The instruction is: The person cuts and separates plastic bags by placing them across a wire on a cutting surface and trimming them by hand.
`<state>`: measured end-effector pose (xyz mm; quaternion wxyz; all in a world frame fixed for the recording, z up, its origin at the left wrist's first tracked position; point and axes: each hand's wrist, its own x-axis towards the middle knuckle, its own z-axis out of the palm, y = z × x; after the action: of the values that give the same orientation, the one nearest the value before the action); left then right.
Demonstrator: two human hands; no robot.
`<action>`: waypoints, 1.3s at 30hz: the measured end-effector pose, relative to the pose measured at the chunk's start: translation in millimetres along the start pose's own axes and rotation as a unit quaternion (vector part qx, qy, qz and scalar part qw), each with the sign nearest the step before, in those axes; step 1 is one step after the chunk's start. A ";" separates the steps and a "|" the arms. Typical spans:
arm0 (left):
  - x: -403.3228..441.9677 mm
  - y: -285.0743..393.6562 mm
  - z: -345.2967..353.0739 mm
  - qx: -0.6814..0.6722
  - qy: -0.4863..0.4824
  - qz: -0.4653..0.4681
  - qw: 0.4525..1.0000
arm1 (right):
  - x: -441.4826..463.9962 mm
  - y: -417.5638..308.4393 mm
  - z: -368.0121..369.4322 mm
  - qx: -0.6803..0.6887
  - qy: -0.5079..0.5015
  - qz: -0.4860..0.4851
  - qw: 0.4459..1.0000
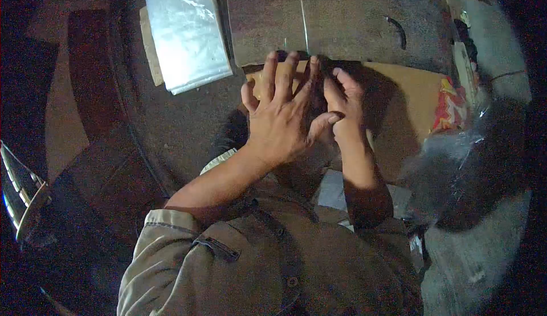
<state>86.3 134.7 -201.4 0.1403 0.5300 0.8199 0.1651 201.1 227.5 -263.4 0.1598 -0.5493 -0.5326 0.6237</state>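
My left hand [278, 113] lies palm down with its fingers spread, the tips at the near edge of a worn brown board [353, 19]. Its thumb reaches across toward my right wrist. Close beside it, my right hand [347, 96] is turned on its side with the fingers bent; whatever they may hold is hidden. A thin pale line [303, 19], perhaps a strand or strip, runs along the board to the left fingertips. On the board's right part rests a small dark curved piece [397, 33]. Under both hands is a tan cardboard-like surface [393, 116].
A stack of clear plastic sheets or bags [188, 37] lies left of the board. At the right are a red and yellow packet [449, 105] and a crumpled transparent plastic bag [456, 168]. A woven, rimmed object [23, 196] shows at the far left.
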 end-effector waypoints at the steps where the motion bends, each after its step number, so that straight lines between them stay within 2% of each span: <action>1: -0.2 -0.7 1.4 0.002 0.001 -0.001 1.000 | -1.0 -7.8 -0.5 0.011 -0.037 0.019 0.999; 2: -0.3 -1.3 2.8 0.003 0.003 -0.001 1.000 | 0.1 -0.2 0.6 0.011 -0.037 0.020 0.999; 4: -0.4 -1.2 5.5 0.008 0.005 -0.001 1.000 | 1.6 15.8 5.9 -0.029 0.055 -0.083 0.995; 5: -0.4 -1.1 6.3 0.013 0.009 -0.001 1.000 | 1.0 20.1 7.1 -0.029 0.055 -0.082 0.995; 8: -0.3 -0.5 6.9 0.010 0.008 -0.004 1.000 | -4.8 2.9 9.9 -0.057 0.108 -0.164 0.979; 10: -1.2 -2.2 9.9 -0.005 0.011 -0.005 1.000 | -11.0 -36.9 3.6 0.044 0.014 -0.058 0.997; 11: -1.7 -3.1 11.0 -0.020 0.015 -0.005 1.000 | -13.5 -46.8 0.1 0.019 0.026 -0.072 0.997; 12: -1.5 -3.5 10.9 -0.020 0.015 -0.005 1.000 | -2.7 -39.9 -2.9 -0.029 0.073 -0.188 0.979; 14: -1.2 -3.4 10.5 0.017 0.009 0.001 1.000 | 12.6 -47.5 -11.5 -0.068 0.146 -0.299 0.940; 15: -1.0 -2.7 10.4 0.017 0.009 0.001 1.000 | 20.7 -52.1 -18.4 -0.068 0.146 -0.299 0.940; 17: -1.2 -1.6 9.8 0.022 0.006 -0.002 1.000 | 36.9 -60.7 -33.2 -0.205 0.261 -0.321 0.887; 18: -1.6 -1.3 9.4 0.022 0.006 -0.002 1.000 | 44.5 -64.0 -39.7 -0.205 0.260 -0.321 0.887; 20: -1.5 -1.5 8.7 0.022 0.009 -0.001 1.000 | 60.1 -68.3 -51.4 -0.282 0.303 -0.323 0.851; 30: -1.3 -0.8 11.4 0.026 0.008 -0.007 1.000 | 77.9 -71.3 -71.1 -0.366 0.270 -0.278 0.846; 32: -1.2 -2.0 11.0 0.025 0.003 -0.005 1.000 | 68.4 -71.5 -64.1 -0.220 0.238 -0.323 0.889; 33: -1.0 -2.3 11.1 0.025 0.003 -0.006 1.000 | 59.7 -74.6 -56.7 -0.220 0.237 -0.323 0.889; 35: -0.5 -2.1 12.2 0.027 0.013 -0.001 1.000 | 35.5 -83.4 -35.6 -0.135 0.112 -0.290 0.941; 37: -1.4 -2.1 13.5 0.028 0.015 -0.001 0.999 | 21.1 -83.5 -19.4 -0.183 0.070 -0.337 0.921; 39: -1.6 -2.8 13.4 0.031 0.019 -0.001 0.999 | 20.8 -71.6 -12.7 -0.147 0.000 -0.322 0.935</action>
<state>90.0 133.9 -214.6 0.1085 0.5305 0.8274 0.1490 177.2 277.3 -211.8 0.2693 -0.3659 -0.7665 0.4540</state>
